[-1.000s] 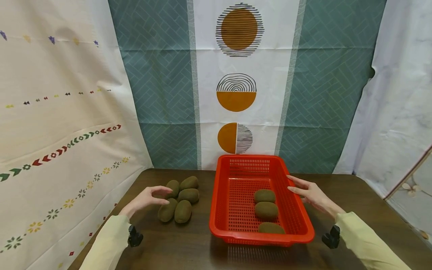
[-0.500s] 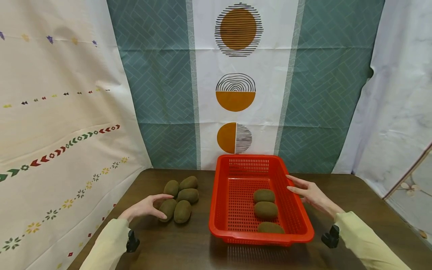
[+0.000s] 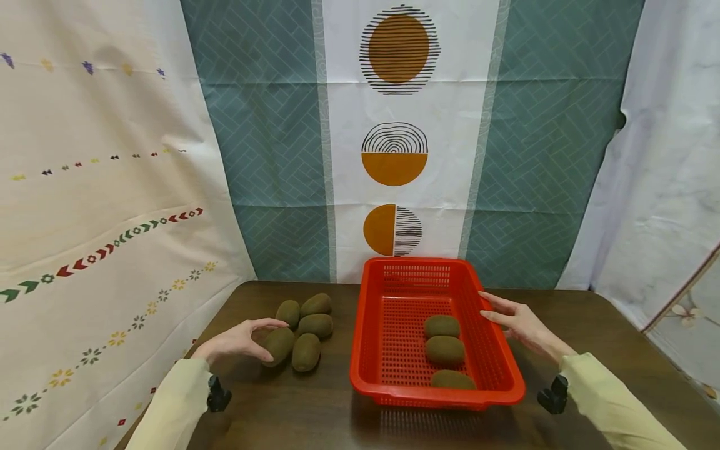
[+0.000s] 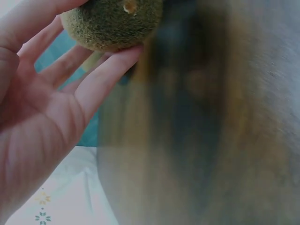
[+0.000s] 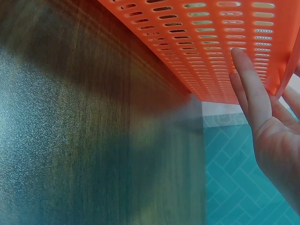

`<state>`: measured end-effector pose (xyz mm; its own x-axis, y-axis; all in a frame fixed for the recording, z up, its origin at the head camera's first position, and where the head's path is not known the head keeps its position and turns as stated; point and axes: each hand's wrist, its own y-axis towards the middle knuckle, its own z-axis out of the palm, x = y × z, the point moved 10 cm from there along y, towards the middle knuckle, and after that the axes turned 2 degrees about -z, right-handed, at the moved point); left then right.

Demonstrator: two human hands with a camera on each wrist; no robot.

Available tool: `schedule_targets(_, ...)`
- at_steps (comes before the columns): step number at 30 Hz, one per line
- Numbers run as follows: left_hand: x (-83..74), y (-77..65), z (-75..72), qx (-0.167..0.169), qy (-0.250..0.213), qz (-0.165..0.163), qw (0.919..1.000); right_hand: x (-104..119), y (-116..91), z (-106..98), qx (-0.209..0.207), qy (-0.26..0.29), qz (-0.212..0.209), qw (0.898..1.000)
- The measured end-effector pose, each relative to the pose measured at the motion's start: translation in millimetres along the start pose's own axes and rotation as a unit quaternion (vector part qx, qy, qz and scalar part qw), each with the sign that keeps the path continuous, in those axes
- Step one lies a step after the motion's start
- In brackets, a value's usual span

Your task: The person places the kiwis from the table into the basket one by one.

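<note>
My left hand [image 3: 239, 340] pinches the nearest-left kiwi [image 3: 280, 345] of a small group on the table, thumb at its near side and fingers at its far side. In the left wrist view that fuzzy brown kiwi [image 4: 112, 23] sits between the fingertips, its stem end showing. My right hand [image 3: 517, 322] holds the right side of a red plastic basket [image 3: 359, 337], with fingers over the rim. The right wrist view has digits against the basket's slotted outer wall [image 5: 187, 28] and others past the rim. Three kiwis, one of them this kiwi [image 3: 444, 351], lie inside at the right.
Several other kiwis, among them a front one [image 3: 306, 352] and a back one [image 3: 316, 304], lie close around the pinched one. The dark wooden table [image 3: 292, 412] ends at a hanging patterned cloth [image 3: 275, 156] behind. More cloth [image 3: 112, 237] hangs along the left edge.
My left hand has come down and forward over the near-left kiwi and closed on it; the kiwi has shifted slightly. The right hand and basket hold their place.
</note>
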<state>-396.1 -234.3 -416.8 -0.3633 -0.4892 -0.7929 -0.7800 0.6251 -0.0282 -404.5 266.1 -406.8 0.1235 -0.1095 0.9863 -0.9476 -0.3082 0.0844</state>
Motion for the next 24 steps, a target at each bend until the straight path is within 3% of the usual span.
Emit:
schedule_targets(7, -26.2, 11.8, -10.3, 0.023, -0.056, 0.028, 0.9978, 1.3, -1.5, 0.9, 0.003, 0.01, 0.003, 1.0)
schedule_targets(15, -69.2, 36.2, -15.3, 0.064, -0.026, 0.044, 0.9966, 1.8, -2.2, 1.4, 0.007, 0.008, -0.005, 1.0)
schedule_targets(18, -87.9, 47.5, -12.4, 0.09, -0.008, 0.064, 0.9939, 1.2, -2.2, 2.0, 0.009, 0.009, -0.005, 1.0)
schedule_targets(24, -118.7, 72.9, -1.3, 0.132, -0.021, 0.061, 0.9892, 2.3, -2.0, 2.2, 0.008, 0.01, -0.009, 1.0)
